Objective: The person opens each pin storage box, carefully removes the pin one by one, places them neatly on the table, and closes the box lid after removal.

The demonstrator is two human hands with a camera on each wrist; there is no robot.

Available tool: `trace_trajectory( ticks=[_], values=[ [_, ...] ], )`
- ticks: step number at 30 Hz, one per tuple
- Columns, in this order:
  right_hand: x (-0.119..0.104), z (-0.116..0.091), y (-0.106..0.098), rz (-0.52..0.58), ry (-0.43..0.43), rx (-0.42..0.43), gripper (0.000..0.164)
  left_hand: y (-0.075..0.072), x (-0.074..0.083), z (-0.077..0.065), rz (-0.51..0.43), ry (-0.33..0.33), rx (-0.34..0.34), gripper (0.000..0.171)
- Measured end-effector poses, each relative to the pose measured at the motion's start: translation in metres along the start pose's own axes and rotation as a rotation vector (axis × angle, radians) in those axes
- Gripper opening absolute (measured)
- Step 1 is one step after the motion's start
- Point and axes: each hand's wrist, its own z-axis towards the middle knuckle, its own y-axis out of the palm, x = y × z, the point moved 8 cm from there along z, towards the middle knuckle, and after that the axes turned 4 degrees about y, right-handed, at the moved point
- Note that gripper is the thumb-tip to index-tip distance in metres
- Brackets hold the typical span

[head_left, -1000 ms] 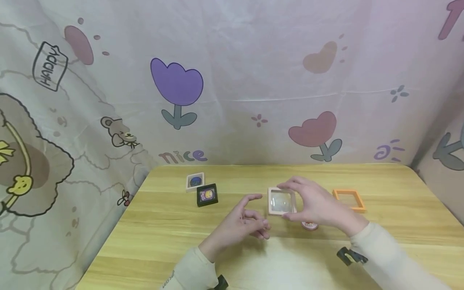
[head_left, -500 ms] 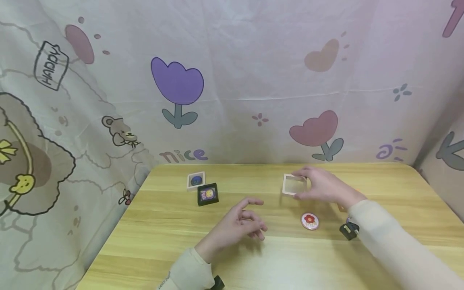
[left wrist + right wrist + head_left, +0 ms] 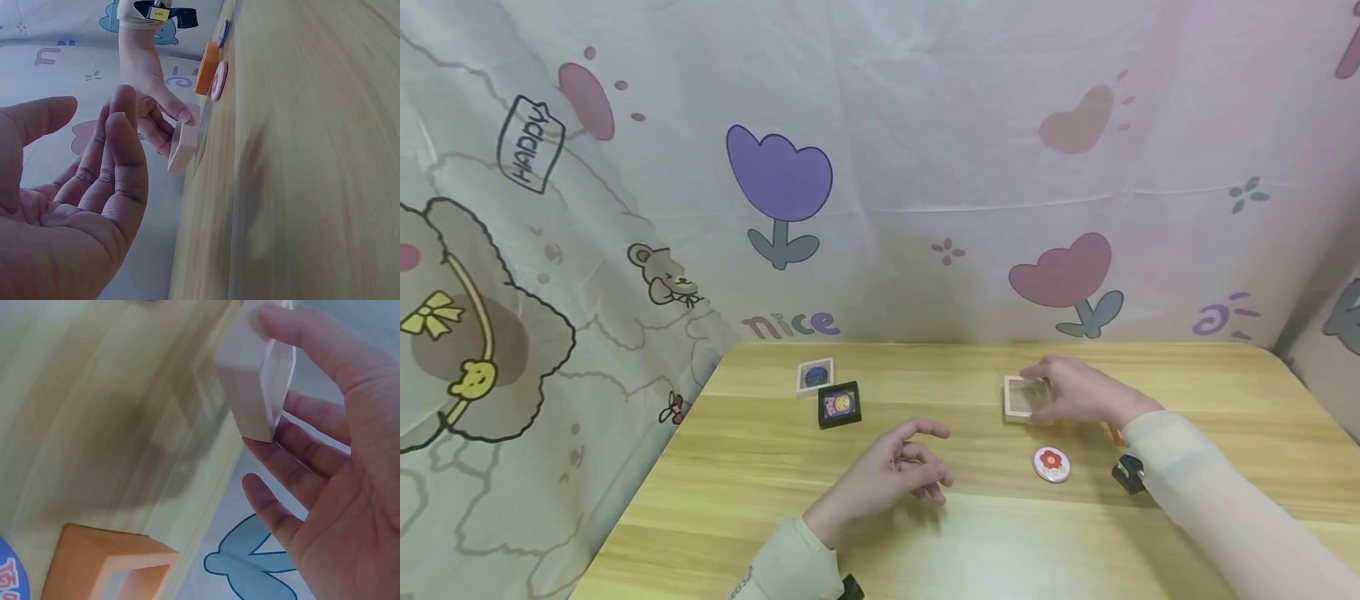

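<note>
My right hand (image 3: 1086, 392) pinches a pale pink square display frame (image 3: 1009, 400) by its opposite edges, thumb on the near side and fingers on the far side. Clear film spans the frame's middle. From the right wrist view, the frame (image 3: 247, 381) sits just above the tabletop, its shadow beneath. A round button badge with a red flower (image 3: 1051, 464) lies in front of that hand. My left hand (image 3: 883, 479) hovers over the table with fingers loosely bent and nothing in them; in the left wrist view its palm (image 3: 69, 219) is bare.
Behind the right forearm lies an orange square frame (image 3: 100, 556), mostly covered in the head view. Beside it is a blue badge (image 3: 9, 575). At the left, a black frame (image 3: 839, 405) and a white frame (image 3: 816, 377) each hold a badge. A printed cloth (image 3: 895, 167) hangs behind the table.
My right hand has carried the pale frame back and to the right, lower toward the table, uncovering the flower badge. The left hand stays nearly where it was. The head view has shifted slightly.
</note>
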Motion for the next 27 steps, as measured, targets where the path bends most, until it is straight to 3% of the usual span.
trace_trajectory(
  ticks=[27],
  values=[
    [0.013,-0.006,0.012,0.069,0.071,-0.091,0.080,0.004,-0.005,0.003,0.026,0.010,-0.050,0.047]
  ],
)
